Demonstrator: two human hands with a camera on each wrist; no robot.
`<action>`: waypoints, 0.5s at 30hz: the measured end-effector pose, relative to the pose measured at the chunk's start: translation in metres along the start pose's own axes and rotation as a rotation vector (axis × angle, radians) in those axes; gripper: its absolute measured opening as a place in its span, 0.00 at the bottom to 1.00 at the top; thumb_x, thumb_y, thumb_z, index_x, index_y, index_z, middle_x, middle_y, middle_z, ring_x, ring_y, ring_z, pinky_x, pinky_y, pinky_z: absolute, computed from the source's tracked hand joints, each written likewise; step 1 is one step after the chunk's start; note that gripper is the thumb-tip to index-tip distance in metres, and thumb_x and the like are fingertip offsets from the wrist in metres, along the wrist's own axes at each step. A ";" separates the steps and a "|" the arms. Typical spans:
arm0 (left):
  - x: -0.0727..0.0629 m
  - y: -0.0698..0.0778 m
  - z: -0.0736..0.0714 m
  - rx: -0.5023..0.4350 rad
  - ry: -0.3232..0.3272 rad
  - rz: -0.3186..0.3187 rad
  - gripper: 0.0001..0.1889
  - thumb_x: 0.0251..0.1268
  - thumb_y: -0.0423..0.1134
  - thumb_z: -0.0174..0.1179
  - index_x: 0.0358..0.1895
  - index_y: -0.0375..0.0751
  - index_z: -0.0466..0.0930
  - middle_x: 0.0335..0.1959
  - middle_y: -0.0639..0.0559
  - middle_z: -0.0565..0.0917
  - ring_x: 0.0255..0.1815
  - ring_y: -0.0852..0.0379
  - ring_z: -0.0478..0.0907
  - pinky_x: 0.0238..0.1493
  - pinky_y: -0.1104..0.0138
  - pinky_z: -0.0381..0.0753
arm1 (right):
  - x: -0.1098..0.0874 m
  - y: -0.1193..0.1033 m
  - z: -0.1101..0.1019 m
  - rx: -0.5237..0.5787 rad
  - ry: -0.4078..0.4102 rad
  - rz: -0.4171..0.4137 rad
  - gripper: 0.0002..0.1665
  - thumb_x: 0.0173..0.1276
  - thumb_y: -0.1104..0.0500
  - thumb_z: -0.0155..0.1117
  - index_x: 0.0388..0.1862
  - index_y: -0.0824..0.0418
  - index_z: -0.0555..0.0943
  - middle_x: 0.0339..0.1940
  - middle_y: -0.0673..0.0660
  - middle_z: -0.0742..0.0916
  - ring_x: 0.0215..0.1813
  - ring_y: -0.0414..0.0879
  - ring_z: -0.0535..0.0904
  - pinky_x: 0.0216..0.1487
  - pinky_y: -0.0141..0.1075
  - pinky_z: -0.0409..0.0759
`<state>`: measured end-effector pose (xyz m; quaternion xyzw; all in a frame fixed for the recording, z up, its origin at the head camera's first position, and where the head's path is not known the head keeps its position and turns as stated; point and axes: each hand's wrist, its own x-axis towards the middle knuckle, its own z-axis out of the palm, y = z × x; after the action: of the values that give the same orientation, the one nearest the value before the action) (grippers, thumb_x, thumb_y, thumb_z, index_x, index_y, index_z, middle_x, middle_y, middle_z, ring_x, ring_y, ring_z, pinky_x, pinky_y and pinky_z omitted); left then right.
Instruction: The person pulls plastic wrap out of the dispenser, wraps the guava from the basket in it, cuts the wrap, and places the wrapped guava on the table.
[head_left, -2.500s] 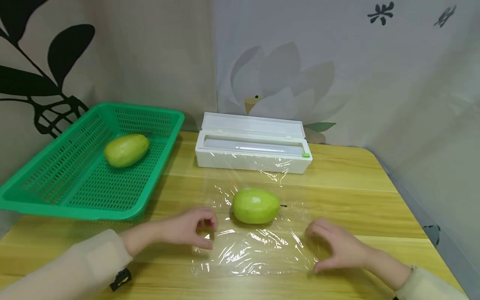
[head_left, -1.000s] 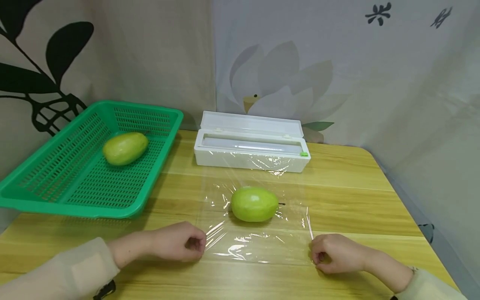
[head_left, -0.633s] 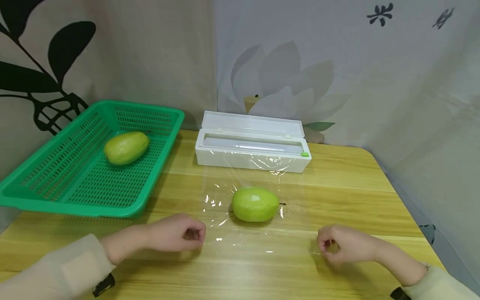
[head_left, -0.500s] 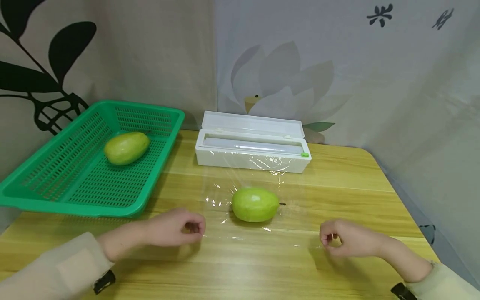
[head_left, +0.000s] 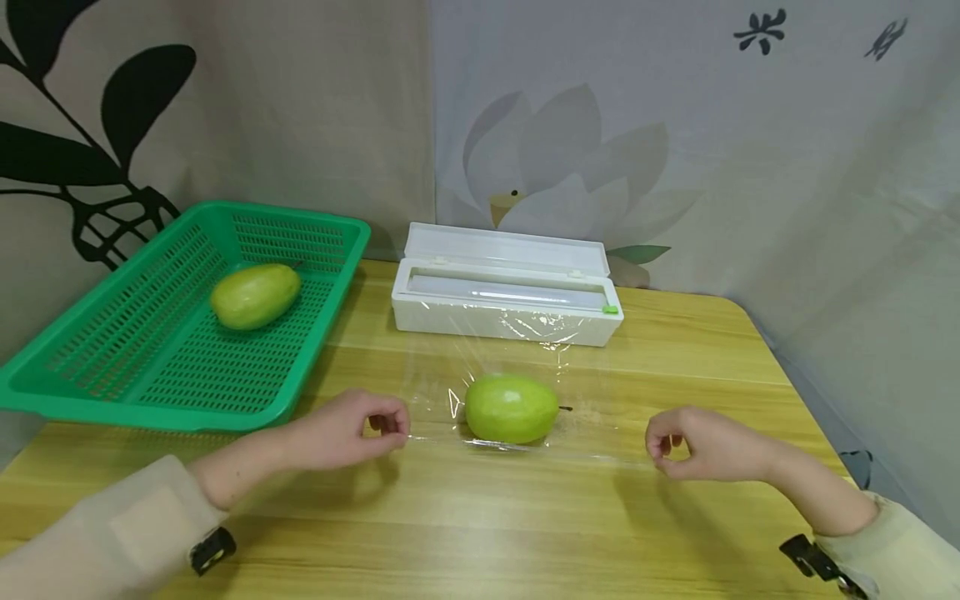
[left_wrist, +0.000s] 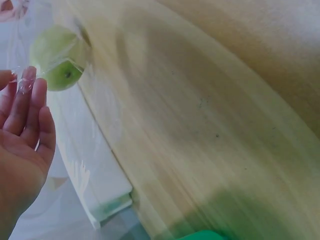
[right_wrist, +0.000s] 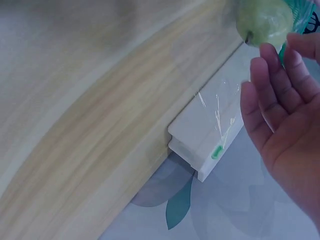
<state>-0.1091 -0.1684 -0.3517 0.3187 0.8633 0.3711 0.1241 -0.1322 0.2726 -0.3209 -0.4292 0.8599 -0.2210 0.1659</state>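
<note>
A smooth yellow-green fruit with a short dark stem [head_left: 512,408] lies on a sheet of cling film [head_left: 453,404]. The film runs out of a white dispenser box [head_left: 506,321] behind it. My left hand [head_left: 348,429] pinches the film's near left corner between thumb and fingertips, left of the fruit. On the other side, my right hand [head_left: 712,446] pinches the near right corner. The near edge is stretched between both hands, lifted off the table just in front of the fruit. In the left wrist view, film at the fingertips crosses before the fruit [left_wrist: 60,57].
A green plastic basket [head_left: 225,421] stands at the left, holding a second yellow-green fruit [head_left: 255,297]. The box's lid [head_left: 510,247] is up, with a green slider [head_left: 611,310] at its right end. A printed cloth [head_left: 750,150] hangs behind the wooden table [head_left: 480,533].
Both hands took hold of the film's near corners, pulled it taut, then raised that edge and moved it away from me towards the fruit. Fruit, box and basket have stayed put.
</note>
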 end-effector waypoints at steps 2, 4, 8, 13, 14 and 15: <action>0.001 0.001 -0.002 0.013 0.038 -0.017 0.04 0.61 0.35 0.58 0.29 0.48 0.77 0.25 0.63 0.77 0.30 0.69 0.72 0.35 0.72 0.76 | 0.001 0.000 -0.002 0.000 0.005 0.005 0.15 0.56 0.70 0.61 0.25 0.48 0.74 0.25 0.37 0.76 0.29 0.27 0.69 0.29 0.26 0.73; 0.002 0.002 -0.003 0.031 0.088 -0.032 0.04 0.61 0.35 0.58 0.29 0.48 0.77 0.24 0.63 0.77 0.30 0.69 0.71 0.35 0.72 0.75 | 0.002 0.000 -0.004 -0.017 0.022 0.002 0.16 0.55 0.70 0.61 0.24 0.48 0.74 0.24 0.37 0.76 0.29 0.28 0.69 0.30 0.26 0.73; 0.005 0.003 -0.004 0.075 0.209 -0.051 0.04 0.61 0.35 0.59 0.29 0.48 0.78 0.23 0.63 0.77 0.29 0.68 0.71 0.36 0.70 0.76 | 0.004 -0.001 -0.008 -0.048 0.043 0.025 0.16 0.55 0.69 0.61 0.24 0.47 0.74 0.24 0.36 0.76 0.29 0.30 0.70 0.30 0.26 0.73; 0.009 0.003 -0.004 0.081 0.295 -0.061 0.04 0.61 0.35 0.59 0.30 0.47 0.79 0.23 0.63 0.78 0.28 0.68 0.72 0.35 0.71 0.75 | 0.007 -0.002 -0.015 -0.065 0.055 0.065 0.15 0.56 0.69 0.61 0.24 0.47 0.74 0.24 0.36 0.76 0.29 0.29 0.69 0.30 0.27 0.73; 0.009 0.003 -0.004 0.080 0.305 -0.063 0.03 0.61 0.35 0.59 0.30 0.46 0.79 0.24 0.63 0.79 0.29 0.68 0.72 0.35 0.72 0.75 | 0.008 -0.001 -0.017 -0.066 0.061 0.064 0.15 0.57 0.69 0.61 0.24 0.47 0.74 0.24 0.36 0.76 0.29 0.29 0.69 0.30 0.27 0.73; 0.010 0.003 -0.004 0.081 0.316 -0.065 0.03 0.61 0.35 0.59 0.30 0.46 0.79 0.24 0.62 0.79 0.29 0.68 0.72 0.35 0.72 0.75 | 0.008 0.000 -0.018 -0.068 0.067 0.059 0.15 0.57 0.69 0.61 0.24 0.47 0.74 0.24 0.37 0.75 0.29 0.29 0.69 0.30 0.27 0.73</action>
<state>-0.1169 -0.1627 -0.3465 0.2327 0.8963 0.3772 -0.0144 -0.1455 0.2698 -0.3059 -0.4013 0.8844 -0.2007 0.1287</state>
